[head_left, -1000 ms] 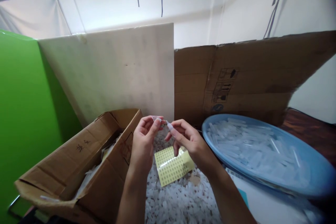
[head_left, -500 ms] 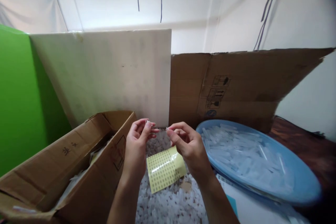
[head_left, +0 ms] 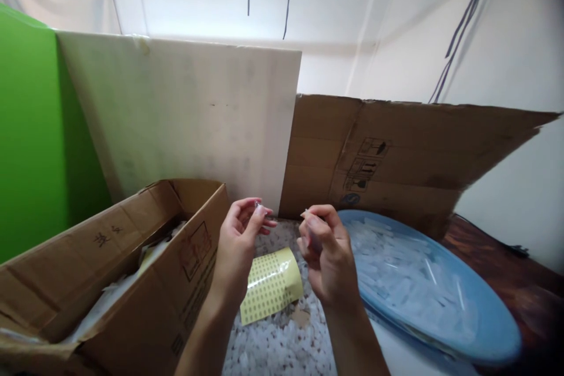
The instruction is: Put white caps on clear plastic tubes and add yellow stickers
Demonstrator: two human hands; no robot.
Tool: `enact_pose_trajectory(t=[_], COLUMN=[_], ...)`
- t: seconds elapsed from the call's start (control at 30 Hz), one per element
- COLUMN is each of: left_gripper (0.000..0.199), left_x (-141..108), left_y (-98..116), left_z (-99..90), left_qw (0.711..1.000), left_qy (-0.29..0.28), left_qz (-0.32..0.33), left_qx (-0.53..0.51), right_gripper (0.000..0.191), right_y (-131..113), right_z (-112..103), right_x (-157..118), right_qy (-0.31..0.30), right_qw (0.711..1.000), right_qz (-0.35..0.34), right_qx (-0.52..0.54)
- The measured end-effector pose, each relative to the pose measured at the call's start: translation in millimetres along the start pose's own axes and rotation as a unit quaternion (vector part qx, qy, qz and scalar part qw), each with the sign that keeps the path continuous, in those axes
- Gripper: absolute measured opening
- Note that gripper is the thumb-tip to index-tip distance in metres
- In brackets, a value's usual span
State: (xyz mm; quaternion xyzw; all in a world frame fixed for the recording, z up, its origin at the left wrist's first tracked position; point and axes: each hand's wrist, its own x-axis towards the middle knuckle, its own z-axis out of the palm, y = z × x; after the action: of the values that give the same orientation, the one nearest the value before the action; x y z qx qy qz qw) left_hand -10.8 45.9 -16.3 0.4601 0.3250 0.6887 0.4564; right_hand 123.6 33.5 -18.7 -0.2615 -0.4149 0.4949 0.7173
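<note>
My left hand [head_left: 238,238] pinches a small clear plastic piece [head_left: 257,204] between thumb and fingertips. Across a narrow gap, my right hand [head_left: 329,249] is closed, thumb against forefinger, with a tiny pale bit [head_left: 304,213] at the tips; its kind is too small to make out. Below and between the hands lies a yellow sheet of small printed stickers [head_left: 271,289], its right side curling up. Small whitish translucent pieces [head_left: 273,352] cover the surface under the sheet.
On the left stands a long open cardboard box [head_left: 145,299] with white and yellowish material inside. A blue basin [head_left: 506,335] of translucent plastic strips or tubes sits at the right. Behind rise a white panel [head_left: 189,123] and a brown cardboard sheet [head_left: 414,158].
My right hand has turned more upright and moved slightly away from the left hand. The left keeps its pinch. The whole view has tilted and shifted a little.
</note>
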Motion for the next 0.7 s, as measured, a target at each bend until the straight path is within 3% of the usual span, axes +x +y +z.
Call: enact_pose_trajectory(t=[0.5, 0.7], left_gripper=[0.031, 0.030], left_x=[-5.4, -6.6], left_y=[7.7, 9.0], left_z=[4.5, 4.8], left_qw=[1.000, 1.000], left_qy=[-0.019, -0.017], left_qz=[0.020, 0.015], left_qx=[0.002, -0.008], right_gripper=[0.011, 0.012], right_y=[1.3, 3.0], right_z=[-5.1, -4.8], right_x=[6.7, 6.4], right_qy=[0.015, -0.016], right_qw=[0.986, 0.986], right_qz=[0.035, 0.072], right_qx=[0.162, 0.151])
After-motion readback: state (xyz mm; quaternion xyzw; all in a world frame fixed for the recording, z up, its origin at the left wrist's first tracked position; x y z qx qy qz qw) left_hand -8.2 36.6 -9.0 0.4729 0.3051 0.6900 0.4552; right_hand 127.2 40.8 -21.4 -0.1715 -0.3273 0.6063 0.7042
